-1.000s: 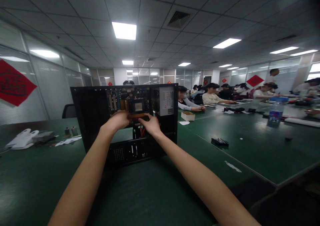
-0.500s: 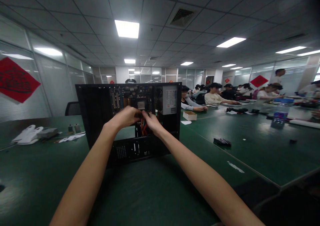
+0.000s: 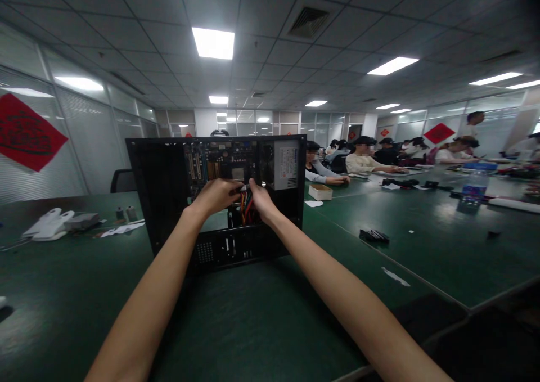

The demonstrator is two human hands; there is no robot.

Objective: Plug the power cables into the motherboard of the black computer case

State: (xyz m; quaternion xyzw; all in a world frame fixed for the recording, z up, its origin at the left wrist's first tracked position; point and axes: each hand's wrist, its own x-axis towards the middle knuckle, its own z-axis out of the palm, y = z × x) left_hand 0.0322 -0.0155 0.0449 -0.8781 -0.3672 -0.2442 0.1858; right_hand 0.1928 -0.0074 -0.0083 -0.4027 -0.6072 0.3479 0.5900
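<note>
Green table (image 3: 236, 326) and office surroundings, assorted.
Table, left of view: one white plastic bag (image 3: 53, 224); one grey block (image 3: 82, 221), just beside it; two small upright containers (image 3: 120, 213); white paper scraps (image 3: 123, 229), lying flat. Behind: one black chair (image 3: 122, 180). Table, right of view: one small open box (image 3: 320, 192), a white sheet (image 3: 314, 204) near its base; one black part (image 3: 374, 236), type unclear; one torn white strip (image 3: 395, 277); one clear bottle (image 3: 475, 186), upright, blue-labelled. Far side: several seated people (image 3: 366, 156), dark headwear; one standing person (image 3: 473, 125). Wall: red diamond-shaped decorations (image 3: 29, 133). Ceiling: lit panels (image 3: 213, 43); one square vent (image 3: 309, 22).
</note>
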